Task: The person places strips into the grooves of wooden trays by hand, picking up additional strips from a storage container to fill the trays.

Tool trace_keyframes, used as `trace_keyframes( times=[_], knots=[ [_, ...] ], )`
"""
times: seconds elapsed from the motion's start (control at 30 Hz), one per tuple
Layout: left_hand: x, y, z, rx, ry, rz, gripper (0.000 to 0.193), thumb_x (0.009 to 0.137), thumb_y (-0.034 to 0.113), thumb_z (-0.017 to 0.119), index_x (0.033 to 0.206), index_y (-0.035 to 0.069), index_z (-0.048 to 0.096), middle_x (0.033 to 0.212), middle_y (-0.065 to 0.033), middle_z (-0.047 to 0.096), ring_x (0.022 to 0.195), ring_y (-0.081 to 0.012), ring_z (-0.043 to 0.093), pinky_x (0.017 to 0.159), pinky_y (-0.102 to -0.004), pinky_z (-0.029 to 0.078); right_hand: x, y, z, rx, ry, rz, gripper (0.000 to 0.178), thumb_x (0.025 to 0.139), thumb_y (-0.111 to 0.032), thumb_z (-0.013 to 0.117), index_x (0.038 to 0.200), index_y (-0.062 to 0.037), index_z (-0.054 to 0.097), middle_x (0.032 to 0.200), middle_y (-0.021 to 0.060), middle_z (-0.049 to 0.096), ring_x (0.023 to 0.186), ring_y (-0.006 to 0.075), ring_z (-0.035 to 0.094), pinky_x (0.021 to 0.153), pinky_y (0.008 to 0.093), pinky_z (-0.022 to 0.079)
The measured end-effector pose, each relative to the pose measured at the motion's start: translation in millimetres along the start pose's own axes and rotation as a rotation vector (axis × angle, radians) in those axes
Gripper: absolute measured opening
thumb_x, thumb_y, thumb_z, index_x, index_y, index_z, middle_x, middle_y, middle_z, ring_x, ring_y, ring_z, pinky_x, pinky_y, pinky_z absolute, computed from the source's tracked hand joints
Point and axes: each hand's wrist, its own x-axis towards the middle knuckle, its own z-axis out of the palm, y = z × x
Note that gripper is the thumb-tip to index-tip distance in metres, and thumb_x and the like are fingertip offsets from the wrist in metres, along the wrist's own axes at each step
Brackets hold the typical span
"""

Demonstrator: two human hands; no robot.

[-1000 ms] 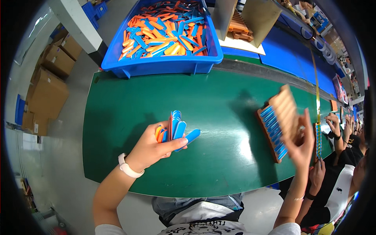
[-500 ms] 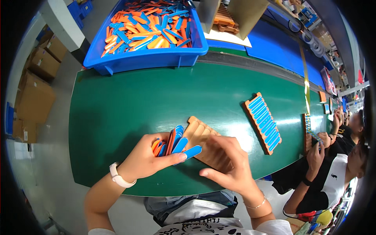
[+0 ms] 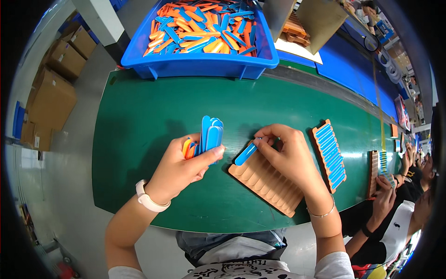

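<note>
Over grooved tray, right hand is pinching blue strip, likely for alignment; left of tray, left hand is clutching strip bundle.

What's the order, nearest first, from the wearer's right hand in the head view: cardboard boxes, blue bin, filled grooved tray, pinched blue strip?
1. Pinched blue strip: in the right hand.
2. Filled grooved tray: rightward.
3. Blue bin: upper left.
4. Cardboard boxes: far left.
</note>
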Motion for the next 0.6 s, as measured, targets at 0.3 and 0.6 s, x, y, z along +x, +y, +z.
trace_keyframes(
  times=[0.3, 0.6],
  knots=[
    [0, -1, 4, 0.052, -0.059, -0.042, 0.020, 0.082, 0.013, 0.071, 0.089, -0.001, 0.058, 0.074, -0.0035, 0.059, 0.049, -0.0030, 0.042, 0.041, -0.0198, 0.031, -11, 5, 2, -0.108, 0.068, -0.078, 0.027, 0.075, -0.012, 0.072, 0.097, 0.0004, 0.061, 0.091, 0.0145, 0.058, 0.084, 0.0283, 0.059, 0.072, 0.0355, 0.049],
    [-2, -1, 8, 0.002, -0.003, -0.028, 0.020, 0.081, 0.011, 0.069, 0.090, -0.003, 0.057, 0.072, -0.0074, 0.058, 0.046, -0.0039, 0.043, 0.039, -0.0192, 0.031, -110, 39, -30, -0.719, 0.539, 0.117, 0.031, 0.082, -0.008, 0.061, 0.111, -0.0014, 0.054, 0.111, 0.0105, 0.059, 0.114, 0.0295, 0.050, 0.095, 0.0427, 0.027]
  ],
)
